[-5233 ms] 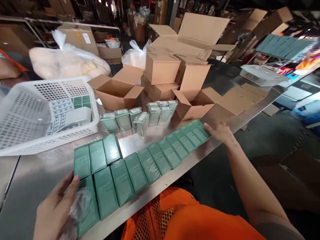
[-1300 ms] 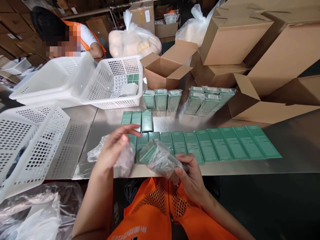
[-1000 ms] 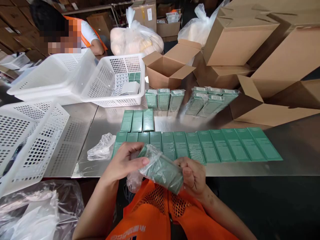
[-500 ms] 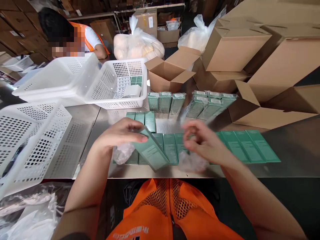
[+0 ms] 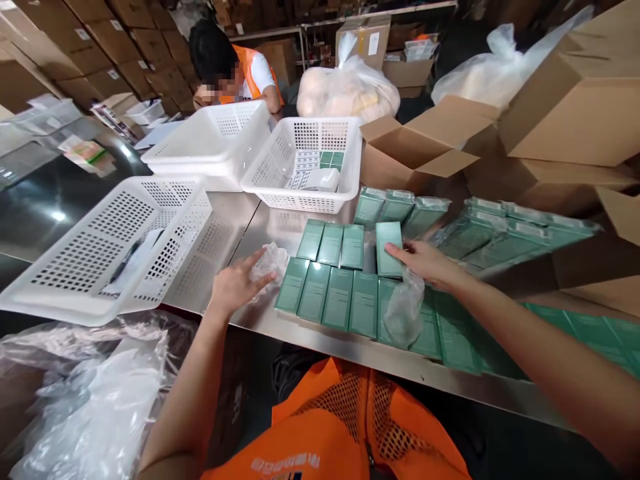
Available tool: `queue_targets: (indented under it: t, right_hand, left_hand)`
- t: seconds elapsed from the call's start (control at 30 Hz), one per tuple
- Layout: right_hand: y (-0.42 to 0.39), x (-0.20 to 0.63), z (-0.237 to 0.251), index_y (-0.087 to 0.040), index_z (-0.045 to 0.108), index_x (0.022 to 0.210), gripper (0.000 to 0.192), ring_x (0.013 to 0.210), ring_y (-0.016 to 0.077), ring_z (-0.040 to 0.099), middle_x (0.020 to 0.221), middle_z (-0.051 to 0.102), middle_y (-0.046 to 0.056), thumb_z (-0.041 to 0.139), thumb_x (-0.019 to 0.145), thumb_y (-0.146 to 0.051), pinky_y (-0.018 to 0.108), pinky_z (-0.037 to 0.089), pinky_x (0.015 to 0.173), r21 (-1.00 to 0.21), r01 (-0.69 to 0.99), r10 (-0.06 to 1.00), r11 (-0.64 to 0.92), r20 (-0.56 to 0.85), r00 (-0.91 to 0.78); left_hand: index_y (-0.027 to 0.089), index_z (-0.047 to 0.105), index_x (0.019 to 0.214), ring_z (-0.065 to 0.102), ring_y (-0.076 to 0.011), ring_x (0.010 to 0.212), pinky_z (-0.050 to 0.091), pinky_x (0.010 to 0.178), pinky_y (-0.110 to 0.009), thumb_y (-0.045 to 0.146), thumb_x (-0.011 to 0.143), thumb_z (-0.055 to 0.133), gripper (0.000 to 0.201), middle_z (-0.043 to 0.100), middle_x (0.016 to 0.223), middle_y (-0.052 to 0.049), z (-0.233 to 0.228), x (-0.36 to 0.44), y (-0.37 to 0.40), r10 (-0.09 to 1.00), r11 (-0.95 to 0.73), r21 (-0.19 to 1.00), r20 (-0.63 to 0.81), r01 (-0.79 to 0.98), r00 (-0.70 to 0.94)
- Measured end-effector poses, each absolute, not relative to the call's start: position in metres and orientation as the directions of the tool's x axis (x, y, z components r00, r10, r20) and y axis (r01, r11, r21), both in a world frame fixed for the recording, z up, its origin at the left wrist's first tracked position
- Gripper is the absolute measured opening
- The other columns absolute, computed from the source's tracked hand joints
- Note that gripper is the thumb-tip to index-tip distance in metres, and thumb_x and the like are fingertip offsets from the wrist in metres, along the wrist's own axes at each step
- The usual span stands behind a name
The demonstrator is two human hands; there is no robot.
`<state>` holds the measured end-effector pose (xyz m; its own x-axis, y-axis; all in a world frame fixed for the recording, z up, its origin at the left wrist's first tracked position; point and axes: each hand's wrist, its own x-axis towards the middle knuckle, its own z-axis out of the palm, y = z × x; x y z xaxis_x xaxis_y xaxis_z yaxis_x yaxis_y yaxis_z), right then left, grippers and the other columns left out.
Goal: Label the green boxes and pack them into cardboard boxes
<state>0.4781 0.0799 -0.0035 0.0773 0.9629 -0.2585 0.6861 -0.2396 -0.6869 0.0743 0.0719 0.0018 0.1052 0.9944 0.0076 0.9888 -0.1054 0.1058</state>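
In my right hand [image 5: 425, 261] is a slim green box [image 5: 389, 250], pinched at its right side, standing over the back row's right end. A crumpled piece of clear plastic [image 5: 404, 313] lies just below that hand, over the front row of green boxes [image 5: 337, 297]. Three more green boxes [image 5: 330, 243] form a row behind. At the left end of the rows my left hand [image 5: 237, 283] is open, thumb and fingers apart around another crumpled clear plastic piece [image 5: 270, 267]. Whether it touches that plastic I cannot tell.
White perforated baskets stand left [image 5: 110, 247] and behind [image 5: 305, 200]. Plastic-wrapped green packs [image 5: 515, 233] and open cardboard boxes [image 5: 425, 143] occupy the right. Loose clear plastic [image 5: 95, 400] lies lower left. A person [image 5: 250, 73] in an orange vest is across the table.
The view has swung left. The green box my left hand held is out of it; my left hand is now open by the plastic at left. My right hand now grips a green box.
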Motion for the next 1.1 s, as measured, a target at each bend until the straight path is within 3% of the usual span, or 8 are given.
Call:
queue_targets:
  t: [0.13,0.23,0.33,0.43,0.67,0.77,0.9,1.1]
  right_hand:
    - [0.072,0.479,0.017,-0.020,0.055,0.049,0.061,0.056,0.0210,0.053,0.053,0.056,0.007,0.054,0.088,-0.067,0.032,0.034,0.057,-0.298,0.951,0.981,-0.089,-0.193,0.032]
    - [0.060,0.478,0.043,-0.019,0.058,0.050,0.063,0.049,0.0151,0.045,0.047,0.048,0.002,0.055,0.086,-0.070,0.030,0.030,0.054,-0.423,0.898,0.986,-0.118,-0.157,0.055]
    - [0.057,0.471,0.060,-0.018,0.065,0.059,0.062,0.043,0.0101,0.036,0.046,0.043,-0.002,0.056,0.083,-0.074,0.027,0.025,0.048,-0.658,0.732,0.982,-0.176,-0.171,0.082]
    - [0.064,0.458,0.064,-0.018,0.063,0.063,0.060,0.039,0.0074,0.028,0.048,0.042,-0.004,0.058,0.082,-0.075,0.026,0.019,0.042,-0.828,0.504,0.968,-0.246,-0.242,0.074]
    - [0.075,0.412,0.046,-0.021,0.054,0.071,0.049,0.040,0.0087,0.032,0.052,0.043,-0.005,0.053,0.091,-0.066,0.024,0.028,0.038,-0.946,0.060,0.947,-0.320,-0.321,-0.009]
    - [0.061,0.406,0.037,-0.021,0.058,0.090,0.039,0.059,0.0138,0.052,0.082,0.060,0.004,0.063,0.086,-0.059,0.029,0.044,0.052,-0.982,0.187,0.979,0.006,0.044,0.198]
    - [0.010,0.402,0.045,-0.025,0.054,0.105,0.030,0.080,0.0200,0.056,0.097,0.058,0.006,0.063,0.088,-0.048,0.038,0.050,0.070,-0.668,0.571,0.613,0.477,0.718,0.328]
    - [-0.042,0.387,0.047,-0.023,0.062,0.100,0.006,0.082,0.0194,0.065,0.089,0.070,0.004,0.059,0.096,-0.019,0.035,0.051,0.074,-0.411,0.642,0.644,0.647,0.745,-0.171]
  left_hand:
    - [0.017,0.070,0.066,0.066,-0.0243,0.078,0.046,0.066,-0.031,0.035,0.083,0.059,0.026,0.071,0.087,-0.012,-0.033,0.070,0.072,0.978,-0.072,0.170,0.204,0.983,0.037]
    - [0.020,0.046,0.045,0.064,-0.0233,0.081,0.048,0.073,-0.034,0.020,0.072,0.056,0.028,0.072,0.090,-0.014,-0.026,0.068,0.060,0.868,-0.165,0.325,0.496,0.931,-0.019]
    - [0.020,0.048,0.056,0.056,-0.0148,0.059,0.043,0.057,-0.027,0.016,0.066,0.059,0.016,0.066,0.070,-0.003,0.001,0.082,0.040,0.853,-0.374,0.631,0.522,0.680,-0.015]
    - [0.020,0.063,0.099,0.043,-0.0112,0.045,0.030,0.045,-0.023,0.021,0.076,0.057,0.024,0.051,0.057,0.006,0.029,0.121,0.019,0.896,-0.336,0.886,0.197,0.318,0.399]
    - [0.019,0.066,0.119,0.039,-0.0106,0.045,0.029,0.049,-0.023,0.044,0.078,0.073,0.049,0.047,0.050,0.009,0.035,0.217,0.006,0.825,-0.287,0.853,-0.011,0.436,0.565]
    - [0.018,0.071,0.085,0.047,-0.0111,0.050,0.036,0.053,-0.023,0.039,0.089,0.057,0.025,0.058,0.057,0.003,0.032,0.228,0.006,0.883,-0.325,0.879,0.150,0.349,0.446]
    - [0.019,0.069,0.073,0.049,-0.0111,0.048,0.034,0.051,-0.023,0.033,0.090,0.054,0.027,0.058,0.054,0.003,0.036,0.226,0.006,0.941,-0.328,0.806,0.235,0.492,0.243]
    - [0.019,0.069,0.070,0.049,-0.0099,0.054,0.037,0.055,-0.021,0.030,0.080,0.067,0.015,0.057,0.057,0.004,0.038,0.233,0.011,0.986,-0.113,0.969,0.081,0.219,0.148]
